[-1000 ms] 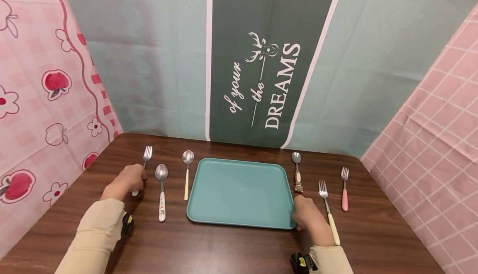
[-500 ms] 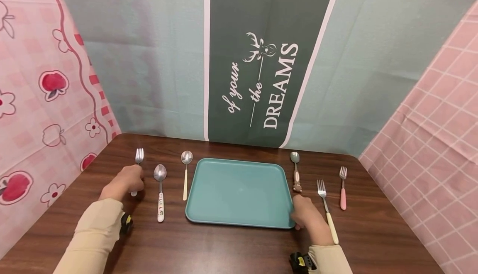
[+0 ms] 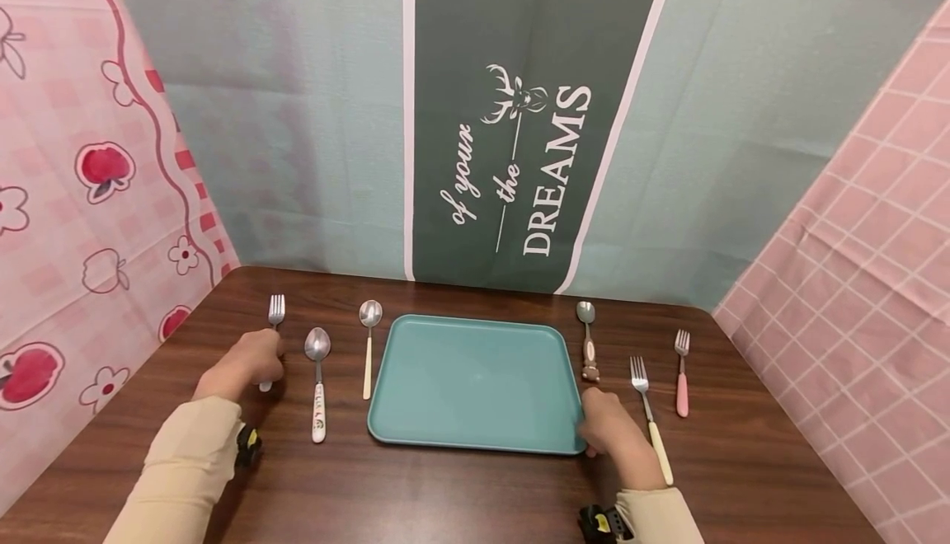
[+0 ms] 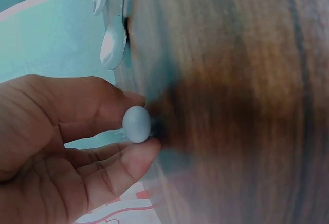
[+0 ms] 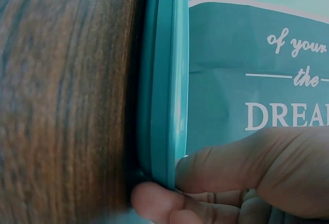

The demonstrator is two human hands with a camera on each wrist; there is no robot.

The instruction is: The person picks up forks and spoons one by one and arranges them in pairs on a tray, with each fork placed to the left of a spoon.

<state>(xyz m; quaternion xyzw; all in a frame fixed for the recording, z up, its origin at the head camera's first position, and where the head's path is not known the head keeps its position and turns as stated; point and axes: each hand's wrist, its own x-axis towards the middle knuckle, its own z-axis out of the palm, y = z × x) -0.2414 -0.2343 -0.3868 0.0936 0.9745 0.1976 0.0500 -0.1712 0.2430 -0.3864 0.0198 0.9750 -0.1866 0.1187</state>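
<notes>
At the left of the table, my left hand (image 3: 248, 361) pinches a fork (image 3: 277, 309) by its handle, tines toward the back. In the left wrist view the white rounded handle end (image 4: 136, 125) sits between thumb and fingers; the rest of the fork is hidden behind it. Lying flat in the middle is a teal rectangular tray (image 3: 475, 387). My right hand (image 3: 614, 429) holds its near right corner. The right wrist view has the thumb on the rim (image 5: 177, 95) and fingertips (image 5: 154, 201) at the corner's underside.
Right of the left hand lie a spoon with a patterned white handle (image 3: 319, 412) and a cream-handled spoon (image 3: 368, 367). Beyond the tray's right side are a bear-handled spoon (image 3: 590, 354), a cream-handled fork (image 3: 656, 445) and a pink-handled fork (image 3: 682, 394). Fabric backdrops (image 3: 297, 157) surround the table.
The fork in my left hand has shifted a little to the left and its tines have swung left. My right hand and the tray have stayed in place.
</notes>
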